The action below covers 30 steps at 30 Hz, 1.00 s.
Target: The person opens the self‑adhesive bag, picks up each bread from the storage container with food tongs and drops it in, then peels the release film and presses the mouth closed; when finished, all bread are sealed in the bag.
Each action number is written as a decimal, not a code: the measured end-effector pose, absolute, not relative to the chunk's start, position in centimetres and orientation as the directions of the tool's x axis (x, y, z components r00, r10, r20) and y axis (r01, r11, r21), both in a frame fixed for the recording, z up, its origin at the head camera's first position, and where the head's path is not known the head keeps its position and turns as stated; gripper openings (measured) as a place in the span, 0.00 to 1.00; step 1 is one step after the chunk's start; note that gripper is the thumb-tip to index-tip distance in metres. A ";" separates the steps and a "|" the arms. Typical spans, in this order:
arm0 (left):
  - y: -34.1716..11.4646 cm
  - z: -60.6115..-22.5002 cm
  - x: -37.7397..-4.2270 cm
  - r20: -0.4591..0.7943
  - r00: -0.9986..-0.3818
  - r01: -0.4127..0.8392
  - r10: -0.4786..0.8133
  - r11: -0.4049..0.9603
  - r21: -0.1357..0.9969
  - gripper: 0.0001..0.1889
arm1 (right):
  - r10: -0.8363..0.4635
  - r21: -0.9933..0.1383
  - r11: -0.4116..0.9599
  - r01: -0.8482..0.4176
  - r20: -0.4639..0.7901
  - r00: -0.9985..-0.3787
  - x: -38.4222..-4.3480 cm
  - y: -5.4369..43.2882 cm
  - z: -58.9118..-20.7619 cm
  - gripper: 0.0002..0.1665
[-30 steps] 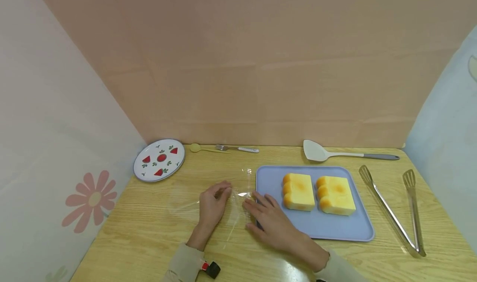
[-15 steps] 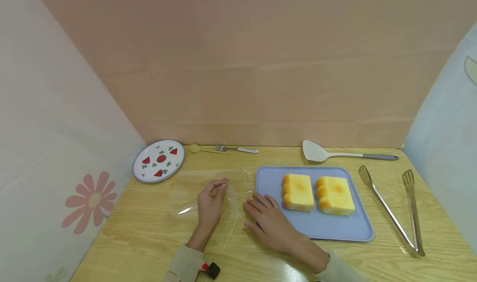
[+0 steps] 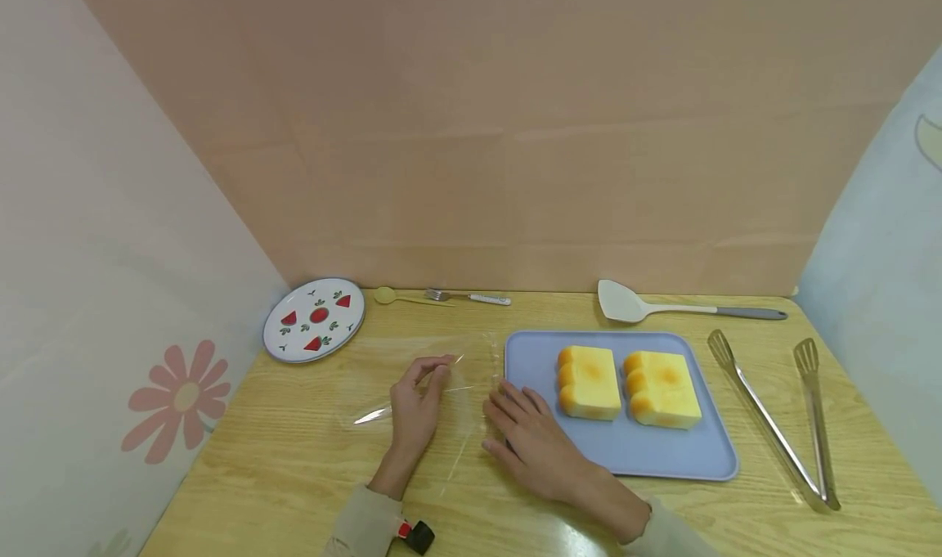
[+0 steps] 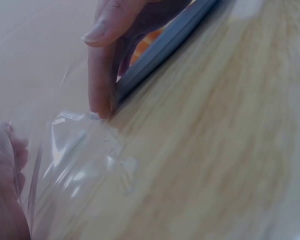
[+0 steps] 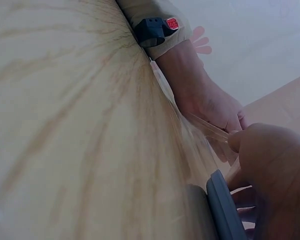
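A clear plastic bag (image 3: pixel 468 406) lies on the wooden table between both hands, with shiny creases. My left hand (image 3: pixel 415 406) pinches its upper film between thumb and fingers, and the left wrist view shows the bag's film (image 4: pixel 70 160) pulled taut from that hand. Fingers fairly straight, my right hand (image 3: pixel 540 451) rests at the bag's right edge, beside the left rim of a blue tray (image 3: pixel 648 455). One of its fingertips (image 4: pixel 101 105) presses down there. In the right wrist view the film (image 5: pixel 197 145) stands raised from the table near the left hand (image 5: pixel 207 102).
Two yellow toast loaves (image 3: pixel 590 382) sit on the tray. To its right are metal tongs (image 3: pixel 780 434), with a white spatula (image 3: pixel 625 302) behind. Farther left lie a fork (image 3: pixel 478 298), a yellow spoon (image 3: pixel 386 295) and plates with a strawberry pattern (image 3: pixel 316 328).
My left hand has shifted slightly left, drawing the film with it, and the creases have changed. The right hand has stayed almost in place at the bag's edge.
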<state>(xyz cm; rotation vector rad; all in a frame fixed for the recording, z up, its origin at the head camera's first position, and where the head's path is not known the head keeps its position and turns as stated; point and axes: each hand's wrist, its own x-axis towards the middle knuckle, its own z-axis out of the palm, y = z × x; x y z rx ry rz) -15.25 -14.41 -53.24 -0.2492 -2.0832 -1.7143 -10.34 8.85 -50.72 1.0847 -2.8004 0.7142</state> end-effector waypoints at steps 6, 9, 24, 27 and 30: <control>-14.3 -53.3 -15.4 0.459 -0.869 0.423 -0.184 0.205 0.883 0.05 | -0.624 -0.400 0.653 -0.644 0.198 -0.756 -10.3 8.9 -50.6 0.36; -14.3 -53.4 -15.4 0.454 -0.869 0.418 -0.198 0.200 0.886 0.05 | -0.624 -0.413 0.650 -0.638 0.191 -0.758 -10.3 8.9 -50.6 0.36; -14.5 -53.4 -15.4 0.469 -0.851 0.434 -0.234 0.188 0.881 0.04 | -0.622 -0.424 0.645 -0.636 0.192 -0.759 -10.3 8.8 -50.5 0.35; -14.5 -53.4 -15.4 0.468 -0.854 0.435 -0.227 0.182 0.882 0.04 | -0.617 -0.426 0.640 -0.639 0.211 -0.758 -10.3 8.8 -50.5 0.35; -14.5 -53.3 -15.3 0.462 -0.860 0.430 -0.216 0.178 0.885 0.04 | -0.604 -0.434 0.637 -0.638 0.233 -0.762 -10.3 8.8 -50.4 0.36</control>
